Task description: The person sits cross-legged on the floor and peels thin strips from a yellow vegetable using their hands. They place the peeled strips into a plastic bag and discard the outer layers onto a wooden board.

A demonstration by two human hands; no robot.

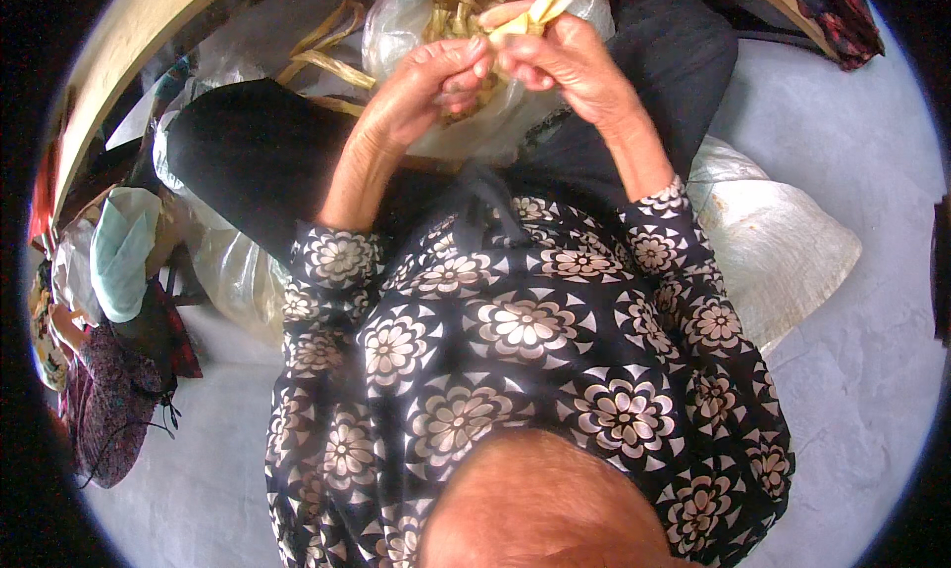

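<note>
Both hands are raised together over a clear plastic bag point(386, 33). My right hand point(580, 68) is closed around a folded pale-yellow strip point(545, 11), whose flat, creased end sticks up above the fingers. The strip looks like dried plant fibre. My left hand point(431, 81) pinches at the strip's lower left side, thumb against curled fingers; the part it grips is mostly hidden. Inside the bag, just beyond my hands, lie many folded yellow-brown pieces point(458, 13) of similar material.
Long dry strips point(332, 68) lie left of the bag, by my bent leg point(238, 157). A white sack point(778, 241) is on the grey floor point(852, 390) to my right. At far left are a pale-green cloth point(126, 256), a dark purple bag point(114, 400) and clear plastic point(238, 281).
</note>
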